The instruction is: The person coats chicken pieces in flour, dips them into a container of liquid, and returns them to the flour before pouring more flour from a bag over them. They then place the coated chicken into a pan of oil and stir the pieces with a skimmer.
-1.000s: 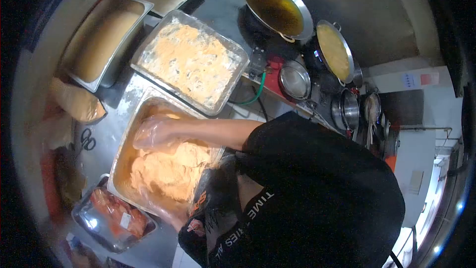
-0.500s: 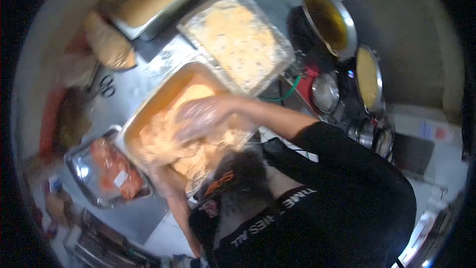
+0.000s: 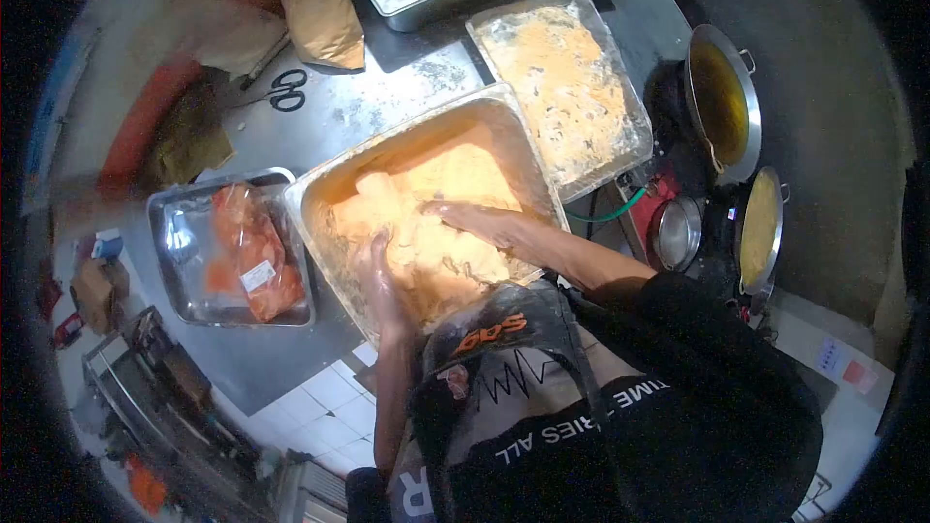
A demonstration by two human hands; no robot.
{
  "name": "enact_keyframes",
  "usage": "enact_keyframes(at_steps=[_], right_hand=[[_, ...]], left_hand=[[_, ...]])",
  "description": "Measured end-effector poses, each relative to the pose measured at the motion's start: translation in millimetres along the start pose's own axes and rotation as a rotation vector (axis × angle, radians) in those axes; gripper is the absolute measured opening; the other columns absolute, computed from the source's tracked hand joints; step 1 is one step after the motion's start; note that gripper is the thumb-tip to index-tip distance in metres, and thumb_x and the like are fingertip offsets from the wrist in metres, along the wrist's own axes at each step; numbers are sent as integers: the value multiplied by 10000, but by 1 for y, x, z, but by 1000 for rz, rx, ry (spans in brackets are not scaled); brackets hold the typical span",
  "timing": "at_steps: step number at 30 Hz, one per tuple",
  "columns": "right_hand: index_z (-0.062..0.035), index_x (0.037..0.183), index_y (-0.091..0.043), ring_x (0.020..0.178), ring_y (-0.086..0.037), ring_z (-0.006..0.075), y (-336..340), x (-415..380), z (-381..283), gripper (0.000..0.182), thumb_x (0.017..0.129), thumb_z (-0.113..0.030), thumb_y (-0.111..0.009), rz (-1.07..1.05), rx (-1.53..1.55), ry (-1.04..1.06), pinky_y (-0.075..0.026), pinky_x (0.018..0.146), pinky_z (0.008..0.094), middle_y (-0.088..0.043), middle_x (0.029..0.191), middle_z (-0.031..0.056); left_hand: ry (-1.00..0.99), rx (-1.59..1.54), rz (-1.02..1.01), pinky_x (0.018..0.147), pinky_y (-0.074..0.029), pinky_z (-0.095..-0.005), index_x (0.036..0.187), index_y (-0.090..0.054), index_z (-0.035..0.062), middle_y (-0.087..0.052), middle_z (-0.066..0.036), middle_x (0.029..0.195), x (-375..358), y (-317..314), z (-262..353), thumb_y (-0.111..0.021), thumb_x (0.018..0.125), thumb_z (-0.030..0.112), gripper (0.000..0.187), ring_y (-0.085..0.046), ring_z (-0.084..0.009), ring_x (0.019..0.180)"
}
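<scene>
orange battered meat: wet pale-orange heap; piled in steel tray; tray mid-counter, tilted diagonally
</scene>
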State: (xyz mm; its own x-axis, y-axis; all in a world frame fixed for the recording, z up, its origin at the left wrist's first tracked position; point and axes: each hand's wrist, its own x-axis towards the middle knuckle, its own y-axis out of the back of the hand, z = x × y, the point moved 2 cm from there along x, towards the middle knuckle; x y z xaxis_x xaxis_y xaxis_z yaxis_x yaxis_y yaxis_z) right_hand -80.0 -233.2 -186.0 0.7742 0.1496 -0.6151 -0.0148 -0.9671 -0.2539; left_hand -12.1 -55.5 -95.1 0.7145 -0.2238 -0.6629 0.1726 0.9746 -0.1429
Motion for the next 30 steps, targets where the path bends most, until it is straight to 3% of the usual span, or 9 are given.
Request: enact_keyframes(at_steps=[2,8,10,12,14,16,21,25,30], right_hand=[[-125,1473,-453,1400,-369,267,6,-16,-23,661,985,-571,-452,69,-131,-17,-329,1141,397,-371,1544,139],[-78,1482,-406,1410,-375,333,-38,-94,-148,808,908,-628,-551,297,-711,-43,-321,1152,425,-374,1532,216],[-76,1453,-444,1383,-413,335,-40,-112,-179,741,934,-599,-529,140,-736,222,-333,1144,428,-405,1514,212],[-70,1434,-468,1371,-426,327,-20,-101,-194,702,957,-584,-495,140,-600,17,-335,1143,418,-430,1499,201],[-65,1415,-493,1360,-439,320,9,-68,-173,668,979,-570,-462,131,-467,-185,-336,1142,409,-454,1485,190],[-59,1369,-550,1346,-454,292,43,-3,-103,632,1010,-555,-395,333,-637,179,-331,1145,383,-514,1437,169],[-29,1431,-464,1393,-390,295,-4,38,-111,875,889,-714,-492,86,-334,164,-340,1147,425,-429,1482,220],[-8,1460,-414,1436,-323,320,-13,1,-161,960,862,-756,-480,40,-482,-55,-299,1171,458,-396,1505,234],[-25,1471,-402,1427,-341,330,25,-59,-141,1021,823,-811,-472,-69,-935,131,-287,1173,492,-336,1540,231]], left_hand=[[14,-218,-48,895,-467,-404,1310,-513,-18,-552,-117,1178,12,4,-7,-578,944,375,541,-553,-244,1038],[-513,916,-91,1039,-435,-361,1477,-399,59,-576,-199,1303,15,20,-3,-417,1036,266,487,-549,-271,1199],[-339,517,-71,1074,-405,-361,1475,-407,67,-567,-193,1325,11,26,-9,-387,1046,245,465,-527,-272,1240],[-163,121,-46,1109,-374,-360,1473,-415,74,-558,-187,1346,13,34,-15,-357,1055,224,448,-505,-273,1281],[-648,578,-55,1125,-351,-352,1413,-469,11,-558,-184,1350,15,36,-12,-383,1048,233,436,-503,-268,1287],[-894,810,-46,1133,-339,-348,1383,-496,-20,-558,-182,1352,18,31,-2,-396,1044,238,437,-502,-265,1290],[-54,-3,-113,1176,-260,-369,1407,-445,-13,-482,-143,1402,36,-22,66,-470,1019,310,505,-399,-247,1369],[-90,27,-30,1094,-357,-376,1385,-468,-13,-497,-129,1360,54,0,41,-451,1031,330,493,-455,-226,1276],[96,-319,27,1121,-335,-388,1451,-397,20,-482,-134,1391,-14,45,-17,-437,1037,327,517,-434,-240,1315]])
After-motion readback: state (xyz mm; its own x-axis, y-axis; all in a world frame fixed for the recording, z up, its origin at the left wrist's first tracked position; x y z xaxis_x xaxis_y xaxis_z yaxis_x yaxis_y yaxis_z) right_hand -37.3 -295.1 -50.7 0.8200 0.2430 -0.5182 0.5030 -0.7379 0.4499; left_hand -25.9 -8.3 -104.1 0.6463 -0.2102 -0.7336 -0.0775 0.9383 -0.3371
